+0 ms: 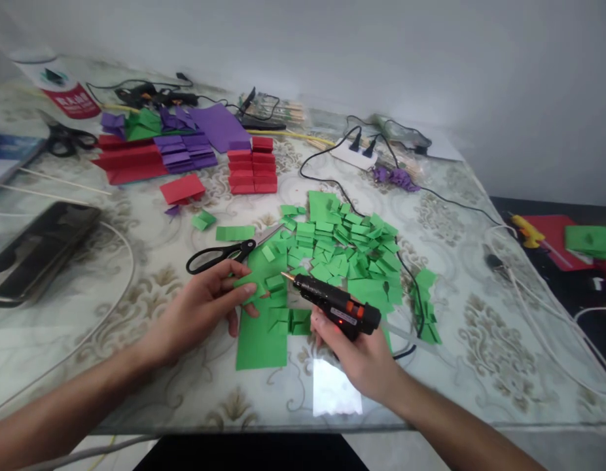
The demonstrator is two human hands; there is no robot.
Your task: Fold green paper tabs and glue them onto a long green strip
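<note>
My right hand is wrapped round a black hot glue gun with a small red light lit on its side. The nozzle points left, toward my left hand, which pinches a small folded green paper piece between thumb and fingers. Beneath that hand lies a long green paper strip with folded green bits along it. Just beyond, a pair of black-handled scissors rests with its blades partly among the paper. A heap of small folded green pieces spreads behind the glue gun.
Folded red paper, purple paper and a second pair of scissors lie toward the back. A phone is at left. A white power strip has black cords running across the table. A bottle stands back left.
</note>
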